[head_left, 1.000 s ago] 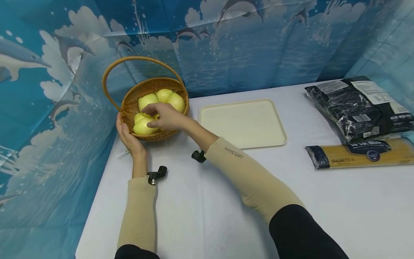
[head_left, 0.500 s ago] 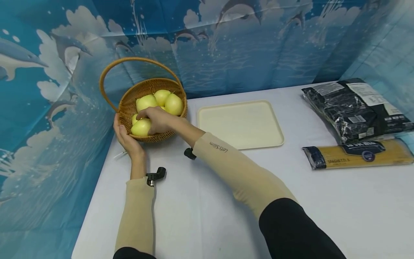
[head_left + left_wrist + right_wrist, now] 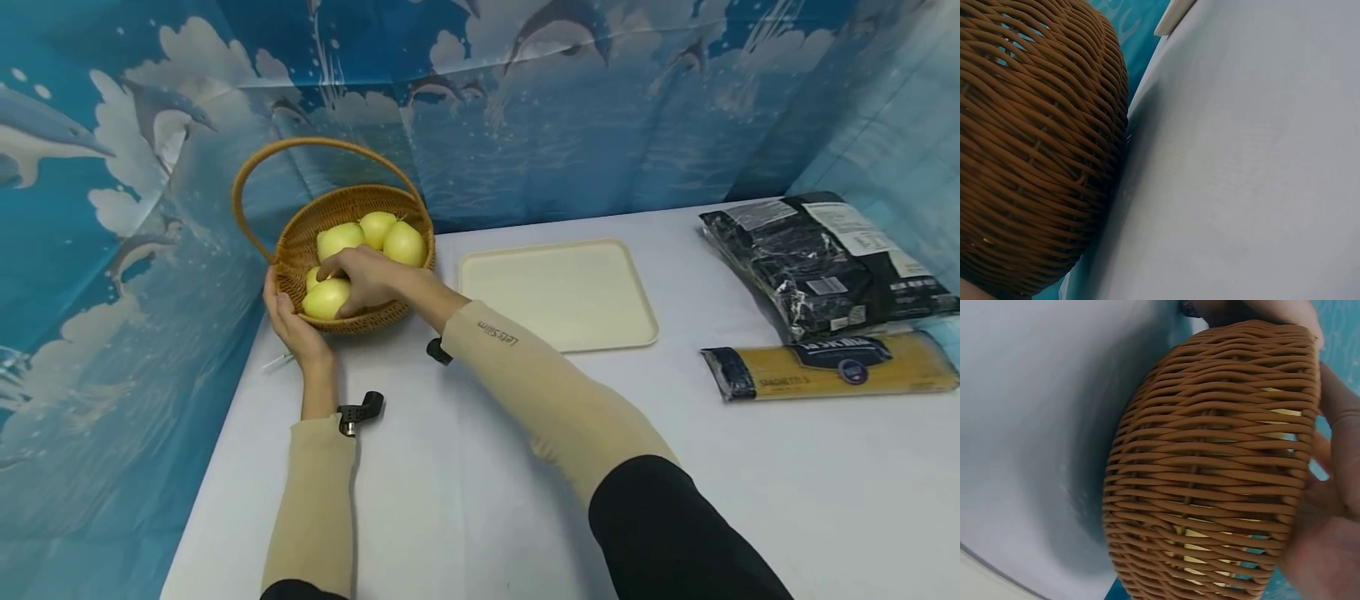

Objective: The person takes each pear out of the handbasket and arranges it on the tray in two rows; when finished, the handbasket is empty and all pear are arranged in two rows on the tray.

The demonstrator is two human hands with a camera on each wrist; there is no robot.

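Observation:
A brown wicker basket (image 3: 352,323) with a tall arched handle stands at the left of the table, tilted toward me. Several smooth yellow-green fruits (image 3: 405,243), round to oval, lie in it. My left hand (image 3: 294,323) grips the basket's left side, thumb at the rim. Reaching over the near right rim, my right hand (image 3: 367,279) holds an oval yellow-green fruit (image 3: 326,298) at the front, thumb on its near side and fingers beyond. The right wrist view shows my right hand (image 3: 1329,512) behind the woven wall (image 3: 1204,462). The left wrist view shows mostly basket weave (image 3: 1035,137).
A cream rectangular tray (image 3: 558,292) lies right of the basket. Farther right are a black plastic package (image 3: 825,258) and a spaghetti pack (image 3: 832,367). A blue dolphin-print curtain (image 3: 570,150) borders the white table (image 3: 450,492) at the back and left.
My right hand has gone from above the fruits down into the basket, and its thumb and fingers have closed around the front fruit. My left hand keeps its grip on the basket.

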